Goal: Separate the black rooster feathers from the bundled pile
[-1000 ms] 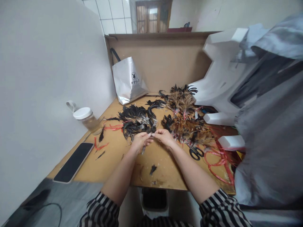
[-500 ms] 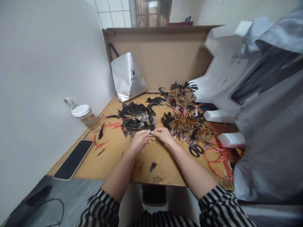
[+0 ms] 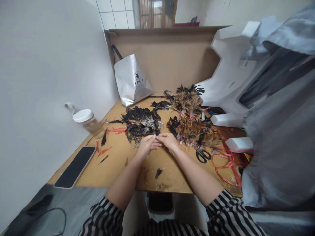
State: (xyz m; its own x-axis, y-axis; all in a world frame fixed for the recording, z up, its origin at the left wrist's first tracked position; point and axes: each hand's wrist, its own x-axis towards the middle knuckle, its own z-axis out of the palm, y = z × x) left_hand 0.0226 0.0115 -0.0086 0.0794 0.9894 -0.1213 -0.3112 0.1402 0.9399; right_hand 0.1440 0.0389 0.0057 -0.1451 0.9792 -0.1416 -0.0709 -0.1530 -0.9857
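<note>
The left hand [image 3: 145, 144] and right hand [image 3: 168, 140] meet fingertip to fingertip above the worn tan wooden tabletop [image 3: 118, 165], pinching something small between them; what it is cannot be made out. Just beyond the fingers lies a heap of glossy black feathers [image 3: 140, 123], and to its right a heap of brown and black feathers [image 3: 193, 126]. Black-handled scissors [image 3: 202, 155] rest near the right wrist among loose red plastic cords [image 3: 225, 165]. Further left are a white-lidded clear jar [image 3: 86, 120] and a black smartphone [image 3: 75, 167]. A silver paper bag [image 3: 133, 80] leans against the back board.
</note>
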